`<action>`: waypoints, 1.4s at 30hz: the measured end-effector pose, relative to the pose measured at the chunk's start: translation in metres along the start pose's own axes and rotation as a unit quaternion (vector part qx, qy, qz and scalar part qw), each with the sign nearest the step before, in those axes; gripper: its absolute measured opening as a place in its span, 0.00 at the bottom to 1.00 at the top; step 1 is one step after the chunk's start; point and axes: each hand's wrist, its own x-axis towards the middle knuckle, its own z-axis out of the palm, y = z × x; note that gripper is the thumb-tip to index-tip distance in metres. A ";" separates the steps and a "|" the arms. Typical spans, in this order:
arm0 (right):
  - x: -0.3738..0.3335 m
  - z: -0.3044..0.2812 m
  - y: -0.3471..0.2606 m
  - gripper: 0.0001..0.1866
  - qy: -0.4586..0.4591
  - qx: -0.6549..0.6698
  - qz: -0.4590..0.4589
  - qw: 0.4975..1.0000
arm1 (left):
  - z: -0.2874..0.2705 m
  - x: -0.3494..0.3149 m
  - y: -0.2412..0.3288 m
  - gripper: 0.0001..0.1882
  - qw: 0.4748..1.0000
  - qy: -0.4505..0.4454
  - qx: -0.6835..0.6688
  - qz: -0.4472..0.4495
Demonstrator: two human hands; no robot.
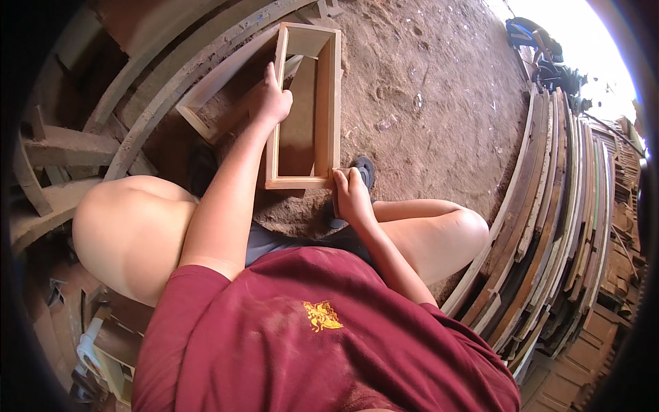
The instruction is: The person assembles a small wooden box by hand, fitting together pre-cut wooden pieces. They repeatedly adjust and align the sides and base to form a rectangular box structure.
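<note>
A rectangular open wooden box frame (pixel 298 183) is held up in front of me, its long sides running away from me. My left hand (pixel 272 101) is closed around its left long side, the thumb pointing along the rail. At the near right corner, my right hand (pixel 353 197) is closed with its thumb against the wood; its curled fingers are partly hidden. Inside the frame a plain wooden panel (pixel 298 113) shows. Another wooden frame (pixel 199 123) rests lower down to the left, partly covered by my left hand and the held frame.
Sandy ground (pixel 425 117) stretches ahead and to the right. Long wooden planks (pixel 542 206) are stacked at the right. Curved-looking wooden beams (pixel 165 89) stand close on the left. A sandalled foot (pixel 364 168) is beneath the frame's near right corner.
</note>
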 end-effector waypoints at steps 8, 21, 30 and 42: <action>0.015 -0.001 0.006 0.19 0.029 0.000 -0.015 0.999 | -0.006 -0.008 0.009 0.40 1.000 0.004 0.006 -0.008; 0.032 -0.008 -0.015 0.17 0.033 0.006 -0.036 0.999 | 0.002 -0.003 -0.001 0.39 1.000 0.003 -0.011 -0.002; -0.002 -0.006 0.003 0.17 0.016 0.012 -0.067 0.998 | 0.007 0.003 -0.008 0.39 1.000 0.010 -0.018 -0.002; 0.053 -0.007 -0.002 0.18 0.052 -0.012 -0.136 0.989 | 0.012 0.008 -0.014 0.41 0.999 0.035 -0.023 0.024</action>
